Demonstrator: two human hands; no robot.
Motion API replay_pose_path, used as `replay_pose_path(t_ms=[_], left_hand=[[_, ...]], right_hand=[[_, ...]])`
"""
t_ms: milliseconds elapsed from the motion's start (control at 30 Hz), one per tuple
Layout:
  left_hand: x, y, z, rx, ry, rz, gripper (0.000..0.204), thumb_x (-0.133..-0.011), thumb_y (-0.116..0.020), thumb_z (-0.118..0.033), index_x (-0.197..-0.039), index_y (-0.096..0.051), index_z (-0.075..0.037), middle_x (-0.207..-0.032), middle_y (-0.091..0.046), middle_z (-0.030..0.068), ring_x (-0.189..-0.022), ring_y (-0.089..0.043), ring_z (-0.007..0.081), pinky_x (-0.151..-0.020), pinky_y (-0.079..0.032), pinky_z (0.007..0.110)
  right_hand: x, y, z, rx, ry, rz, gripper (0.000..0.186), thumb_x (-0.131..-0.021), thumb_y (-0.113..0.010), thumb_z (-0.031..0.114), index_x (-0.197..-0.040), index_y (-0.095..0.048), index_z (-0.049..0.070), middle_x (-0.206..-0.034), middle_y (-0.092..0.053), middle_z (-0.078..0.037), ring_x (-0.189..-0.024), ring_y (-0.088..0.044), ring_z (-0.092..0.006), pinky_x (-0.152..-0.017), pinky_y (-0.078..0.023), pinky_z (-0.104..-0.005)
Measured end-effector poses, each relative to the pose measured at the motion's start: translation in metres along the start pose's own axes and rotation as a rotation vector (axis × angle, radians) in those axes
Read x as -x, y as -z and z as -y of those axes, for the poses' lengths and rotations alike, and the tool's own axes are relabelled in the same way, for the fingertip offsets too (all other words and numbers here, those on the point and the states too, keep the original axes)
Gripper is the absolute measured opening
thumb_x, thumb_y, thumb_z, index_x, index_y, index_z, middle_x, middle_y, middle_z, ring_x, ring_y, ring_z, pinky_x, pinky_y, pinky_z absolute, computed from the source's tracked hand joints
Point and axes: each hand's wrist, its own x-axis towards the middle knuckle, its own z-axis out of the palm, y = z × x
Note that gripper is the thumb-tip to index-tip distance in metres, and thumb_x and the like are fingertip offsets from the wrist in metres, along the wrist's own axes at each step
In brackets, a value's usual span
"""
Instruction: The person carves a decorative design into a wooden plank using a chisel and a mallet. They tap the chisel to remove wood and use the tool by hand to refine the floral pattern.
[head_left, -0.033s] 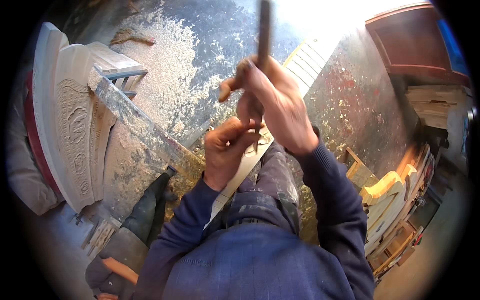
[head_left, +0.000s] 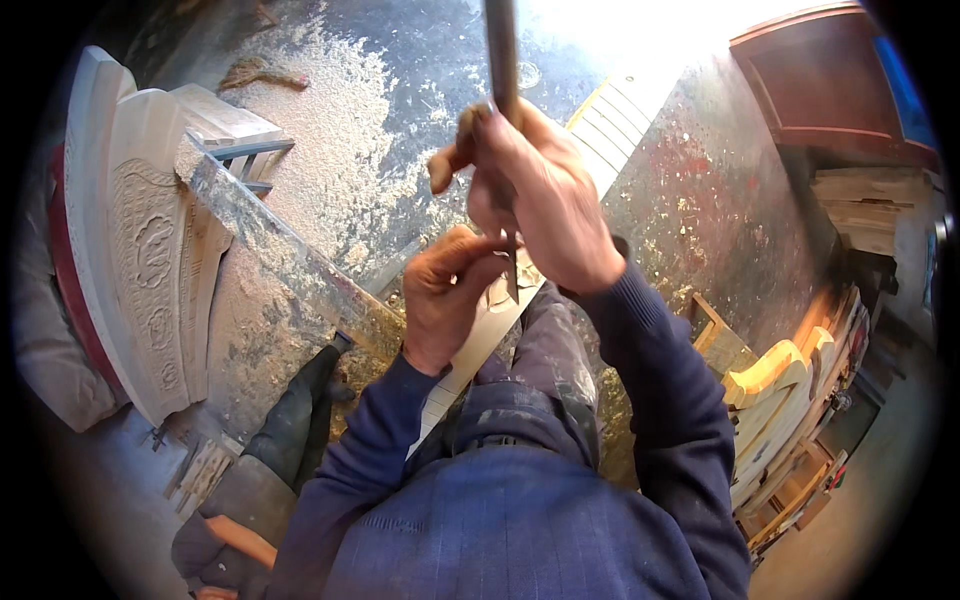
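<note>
A long chisel (head_left: pixel 503 60) stands nearly upright in front of me, its dark shaft rising out of the top of the view. My right hand (head_left: pixel 548 200) is closed round the shaft, with the forefinger sticking out to the left. Lower down, my left hand (head_left: pixel 443 300) pinches at the chisel just above its blade; the exact finger contact is partly hidden. The blade's tip meets a pale wooden board (head_left: pixel 478 345) or comes very close to it. That board slants from my lap to the upper right, with shallow cuts near the blade and pencilled cross lines farther off.
Wood shavings (head_left: pixel 325 130) cover the floor at upper left. A carved wooden panel (head_left: pixel 150 240) leans at the left, beside a dusty plank (head_left: pixel 290 265). Another person's leg (head_left: pixel 295 415) and arm (head_left: pixel 240 540) show at lower left. Wooden pieces (head_left: pixel 775 400) are stacked at the right.
My right hand and the chisel's upper end have shifted a little left. The left hand has moved slightly left, and more of the blade shows below the fingers.
</note>
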Motion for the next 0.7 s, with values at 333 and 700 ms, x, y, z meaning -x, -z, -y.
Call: replay_pose_path(t_ms=[333,700], left_hand=[[-0.014,0.005,0.008,0.064,0.159,-0.125,0.011,-0.102,-0.077,0.001,-0.113,-0.080,0.003,-0.099,-0.073,-0.0009,-0.090,-0.066,0.0049,-0.081,-0.052,0.023],[-0.015,0.010,0.005,-0.180,0.102,-0.077,0.011,-0.099,-0.084,-0.008,-0.105,-0.080,-0.001,-0.096,-0.077,0.0013,-0.080,-0.062,0.0052,-0.072,-0.049,0.023]], right_hand=[[-0.057,0.006,-0.042,-0.244,-0.172,-0.010,0.069,-0.113,-0.045,0.072,-0.084,-0.050,0.010,-0.072,-0.070,-0.017,-0.048,-0.053,-0.0093,-0.043,-0.035,-0.0264],[-0.067,-0.007,-0.009,-0.177,-0.350,-0.221,0.067,-0.109,-0.046,0.078,-0.094,-0.055,0.014,-0.072,-0.056,-0.004,-0.055,-0.050,-0.0137,-0.048,-0.036,-0.0295]])
